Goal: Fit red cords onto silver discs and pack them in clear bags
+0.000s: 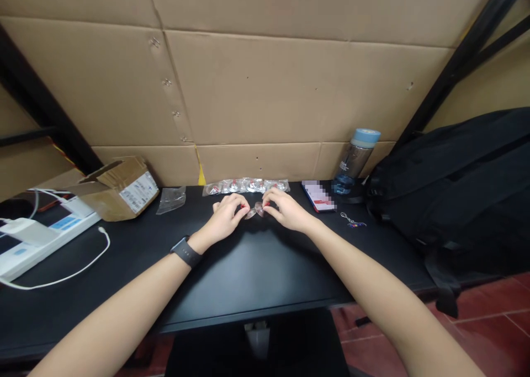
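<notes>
My left hand (228, 216) is above the black desk, thumb and fingers closed on the red part of a small round shiny disc (250, 213). Facing it, my right hand (285, 208) pinches the red part of a second such disc (259, 208). The two discs meet or nearly meet between my fingertips; whether they touch is too small to tell. Just behind my hands lies a row of clear plastic packets (244, 186), holding several shiny round pieces with red bits. A dark watch band (186, 251) circles my left wrist.
An opened cardboard box (124, 192), a clear plastic bag (171, 199) and a white power strip (49, 239) with a cable are at left. To the right are a phone (318, 196), a keychain (351, 221), a bottle (354, 162) and a black backpack (464, 195). Cardboard (269, 90) walls the back.
</notes>
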A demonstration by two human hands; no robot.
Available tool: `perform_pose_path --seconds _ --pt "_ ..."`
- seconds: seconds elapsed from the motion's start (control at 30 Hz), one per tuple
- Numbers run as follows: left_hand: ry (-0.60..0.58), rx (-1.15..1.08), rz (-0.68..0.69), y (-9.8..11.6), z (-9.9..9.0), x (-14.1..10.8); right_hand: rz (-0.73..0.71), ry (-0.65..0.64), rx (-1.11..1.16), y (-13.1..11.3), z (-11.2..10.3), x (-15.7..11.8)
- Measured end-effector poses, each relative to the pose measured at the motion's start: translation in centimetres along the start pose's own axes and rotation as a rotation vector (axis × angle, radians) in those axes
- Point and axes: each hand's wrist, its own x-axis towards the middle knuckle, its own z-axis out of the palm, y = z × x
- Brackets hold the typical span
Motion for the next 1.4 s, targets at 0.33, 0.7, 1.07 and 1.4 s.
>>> perform_pose_path --seconds 0.33,0.7,1.07,1.4 --pt "0.188 -0.554 -0.116 -0.1 0.6 0.6 -0.004 0.216 0.200 -2.0 0.0 0.4" --pt "0.115 -0.633 -0.196 1.3 1.2 0.0 0.149 0.101 0.593 -2.8 1.7 0.1" --pt "0.169 -0.337 -0.150 0.0 1.7 0.2 0.174 0.042 0.591 -2.7 1.9 0.1" --pt "0.095 -0.024 -0.054 0.7 -0.5 0.3 0.013 0.043 0.343 -2.4 2.5 0.0"
